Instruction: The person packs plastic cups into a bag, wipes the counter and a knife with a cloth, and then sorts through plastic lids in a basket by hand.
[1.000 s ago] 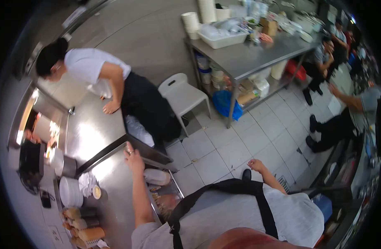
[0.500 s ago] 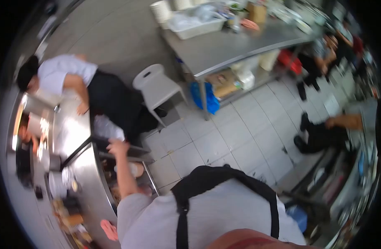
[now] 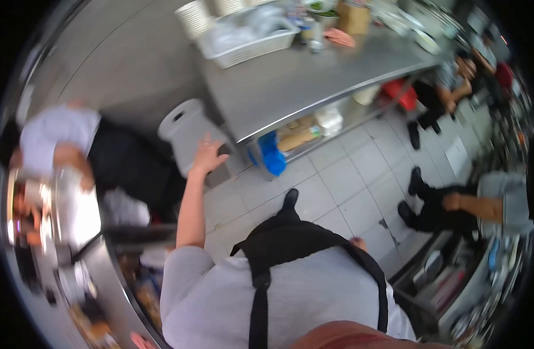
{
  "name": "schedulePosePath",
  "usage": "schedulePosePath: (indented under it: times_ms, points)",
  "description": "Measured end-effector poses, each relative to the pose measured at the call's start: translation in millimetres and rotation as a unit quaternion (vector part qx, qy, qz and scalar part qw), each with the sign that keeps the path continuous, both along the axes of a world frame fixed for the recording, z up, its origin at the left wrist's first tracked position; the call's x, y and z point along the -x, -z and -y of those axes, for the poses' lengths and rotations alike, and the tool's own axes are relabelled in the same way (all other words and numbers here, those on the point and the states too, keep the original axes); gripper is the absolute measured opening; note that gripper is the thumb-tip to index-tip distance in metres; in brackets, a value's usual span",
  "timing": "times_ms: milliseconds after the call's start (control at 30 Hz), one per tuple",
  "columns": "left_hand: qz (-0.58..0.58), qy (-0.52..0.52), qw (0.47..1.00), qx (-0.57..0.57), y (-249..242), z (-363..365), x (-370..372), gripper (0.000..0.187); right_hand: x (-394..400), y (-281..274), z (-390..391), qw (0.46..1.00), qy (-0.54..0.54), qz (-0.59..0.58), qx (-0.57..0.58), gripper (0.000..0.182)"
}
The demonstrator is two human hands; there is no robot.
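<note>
My left hand [image 3: 207, 156] reaches forward with its fingers spread and nothing in them. In this view it overlaps the seat of a pale plastic chair [image 3: 185, 125]. Just beyond the fingers runs the near edge of a steel table [image 3: 267, 87]. Of my right hand [image 3: 357, 242] only a small bit shows past the edge of my black apron [image 3: 302, 247]; its fingers are hidden behind my body.
A white basket [image 3: 255, 47] of plastic bags and stacked cups [image 3: 192, 18] stand on the table. A blue bag [image 3: 271, 154] hangs below. One person [image 3: 133, 154] bends over the left counter; others sit or stand at right. My shoe [image 3: 289, 199] is on the tiles.
My left hand has moved from beside the left counter's open shelf to in front of the chair. The view has shifted toward the table, and my shoe now shows ahead of me.
</note>
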State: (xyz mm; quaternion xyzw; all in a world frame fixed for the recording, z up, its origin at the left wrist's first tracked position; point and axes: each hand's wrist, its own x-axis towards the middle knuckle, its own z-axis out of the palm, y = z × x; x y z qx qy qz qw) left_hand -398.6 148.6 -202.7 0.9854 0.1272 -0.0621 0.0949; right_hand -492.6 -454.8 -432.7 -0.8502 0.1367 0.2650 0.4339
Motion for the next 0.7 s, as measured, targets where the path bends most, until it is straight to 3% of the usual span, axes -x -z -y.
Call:
schedulePosePath:
  times_ms: [67,167,200,267,400,467,500,567,700]
  points:
    - [0.132,0.064,0.989,-0.022,-2.4,-5.2,-47.4,0.059,-28.8,32.1,-9.5,0.998,0.046,-0.030,0.034,0.020]
    - [0.189,0.064,0.980,0.009,-27.1,8.4,-119.2,0.058,-64.8,9.4,-21.6,0.991,0.106,-0.076,0.017,0.017]
    - [0.198,0.079,0.977,0.026,-36.9,16.3,-140.3,0.056,-75.5,10.1,-19.9,0.987,0.144,-0.072,0.014,0.017]
    - [0.206,0.117,0.970,0.048,-48.0,32.9,-185.2,0.054,-96.2,31.2,-11.7,0.992,0.101,-0.034,0.070,0.018]
    - [0.205,0.210,0.949,0.113,-47.0,67.0,-243.0,0.050,-119.3,-5.2,-21.9,0.981,0.172,-0.054,0.065,0.016]
    - [0.194,0.237,0.942,0.134,-44.6,90.9,-259.5,0.049,-135.3,-28.2,-24.8,0.938,0.313,-0.117,-0.088,0.014]
    - [0.183,0.259,0.934,0.163,-42.4,102.8,-267.4,0.048,-149.4,-39.1,-24.2,0.938,0.312,-0.120,-0.089,0.014]
    - [0.168,0.274,0.927,0.192,-36.8,121.0,-281.6,0.046,-182.8,-57.8,-16.3,0.950,0.301,-0.038,-0.075,0.010]
    - [0.135,0.250,0.923,0.259,-27.5,139.4,-309.0,0.023,-288.9,-87.4,5.9,0.955,0.238,0.177,0.001,0.008]
